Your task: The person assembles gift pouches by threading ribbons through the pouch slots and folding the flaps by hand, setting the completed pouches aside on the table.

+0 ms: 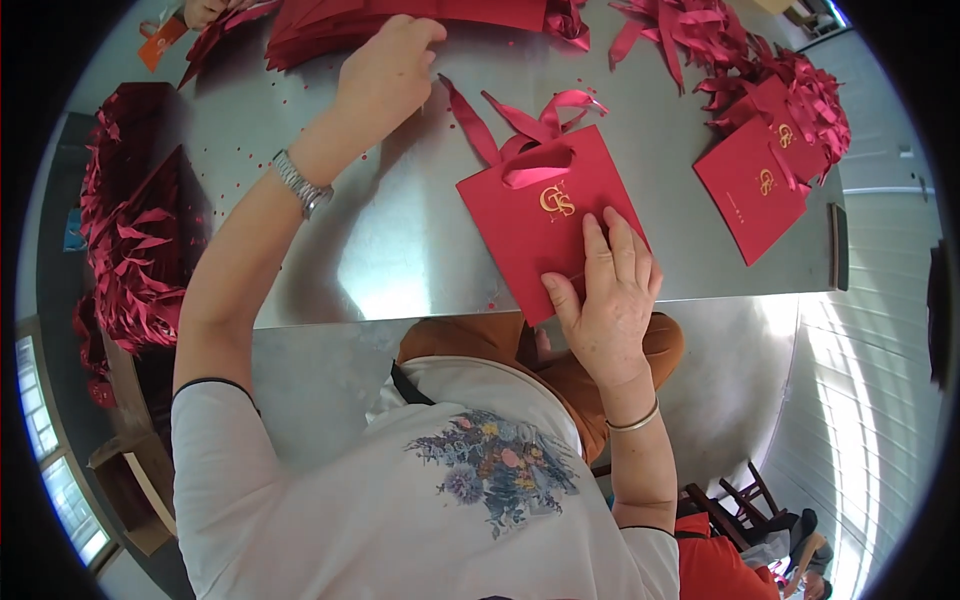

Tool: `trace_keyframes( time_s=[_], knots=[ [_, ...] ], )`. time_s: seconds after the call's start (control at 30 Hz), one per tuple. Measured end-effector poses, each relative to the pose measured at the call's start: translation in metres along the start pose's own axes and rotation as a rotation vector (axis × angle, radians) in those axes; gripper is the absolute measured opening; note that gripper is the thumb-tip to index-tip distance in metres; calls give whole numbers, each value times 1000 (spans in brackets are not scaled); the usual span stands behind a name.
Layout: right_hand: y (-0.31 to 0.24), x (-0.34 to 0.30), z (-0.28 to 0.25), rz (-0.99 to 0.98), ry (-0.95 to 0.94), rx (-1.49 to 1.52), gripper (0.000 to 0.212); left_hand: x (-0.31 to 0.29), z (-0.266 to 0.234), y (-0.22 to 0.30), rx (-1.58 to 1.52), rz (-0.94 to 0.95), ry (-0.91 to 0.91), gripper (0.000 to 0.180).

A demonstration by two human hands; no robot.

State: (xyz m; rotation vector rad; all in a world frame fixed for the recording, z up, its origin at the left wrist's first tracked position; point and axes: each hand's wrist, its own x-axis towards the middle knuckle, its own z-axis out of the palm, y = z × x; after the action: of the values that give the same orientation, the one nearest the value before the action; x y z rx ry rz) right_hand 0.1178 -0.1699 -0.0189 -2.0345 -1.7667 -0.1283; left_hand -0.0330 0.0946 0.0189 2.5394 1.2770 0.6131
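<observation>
A red paper gift bag [515, 225] with gold printing lies on the table, tilted, its bottom corner past the near edge. My right hand [610, 285] rests on its lower right part, fingers stretched out over the front. From the bag's top come pink-red ribbon handles [540, 165], with loose ribbon tails reaching up and left. My left hand [390, 70] is above and left of the bag, beside a stack of red bags [400, 30] at the far edge. Its fingers are loosely bent, with nothing visible in them; the palm side is hidden. A dark ribbon tip is close by.
More red bags with ribbons [755, 175] lie at the right, and a ribbon heap [690, 40] behind them. A large ribboned pile [135, 230] stands at the left. Small red scraps dot the metal table [385, 250]. Another person's hand [205, 12] shows at the top left.
</observation>
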Motion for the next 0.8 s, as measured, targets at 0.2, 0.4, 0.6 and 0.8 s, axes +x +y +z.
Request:
trace_keyframes(
  time_s=[0.2,0.4,0.6,0.8],
  knots=[
    [-1,-2,1,5,17,3,65,-23,16,26,-71,562,-119,19],
    [-3,-3,1,14,13,-3,65,-13,27,26,-20,557,-183,13],
    [0,-4,2,18,4,5,64,-2,42,15,89,574,-33,7],
    [2,-1,-1,7,-13,16,64,7,59,18,68,439,43,7]
  ],
)
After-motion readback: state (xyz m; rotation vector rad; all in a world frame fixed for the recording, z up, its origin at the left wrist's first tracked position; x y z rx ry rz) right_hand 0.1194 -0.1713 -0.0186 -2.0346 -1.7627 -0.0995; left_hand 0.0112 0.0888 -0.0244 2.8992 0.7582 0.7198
